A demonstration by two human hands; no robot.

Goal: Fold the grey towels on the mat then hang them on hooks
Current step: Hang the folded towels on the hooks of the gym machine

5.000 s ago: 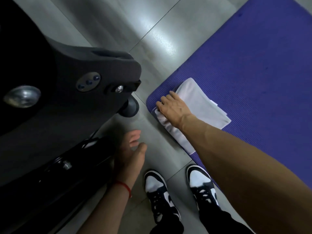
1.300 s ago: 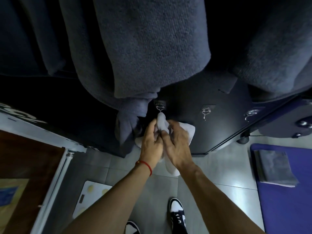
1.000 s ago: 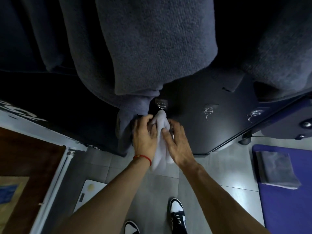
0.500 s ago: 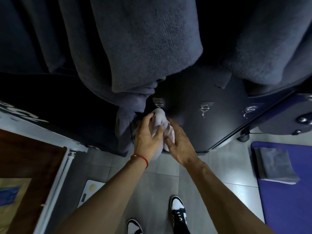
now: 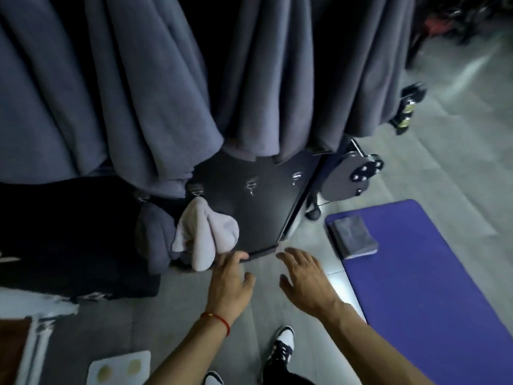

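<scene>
Hanging stage of the towel task, between two towels. The light grey towel [image 5: 204, 234] hangs bunched from the leftmost free hook [image 5: 196, 189] on the black panel [image 5: 258, 218], beside a darker towel [image 5: 155, 240] that hangs just to its left. Both hands are empty: the left hand [image 5: 230, 282], marked by a red thread at the wrist, has relaxed fingers with the fingertips just beside the towel's lower edge, and the right hand [image 5: 308, 282] is spread open over the floor, touching nothing. A folded dark grey towel [image 5: 354, 236] lies at the near corner of the purple mat [image 5: 430, 273], well apart from the hands. Two hooks [image 5: 252, 186] and [image 5: 296, 177] to the right of the hung towel carry nothing. By this reading, one hanging is complete and the next move calls for a turn to the mat, a grasp on the folded towel without spilling its folds, and a return to a free hook. Compared with half a second earlier, when both hands pinched the light towel at the hook, the hands have let go and dropped below it, and the view has swung so that more of the mat and floor appears.
</scene>
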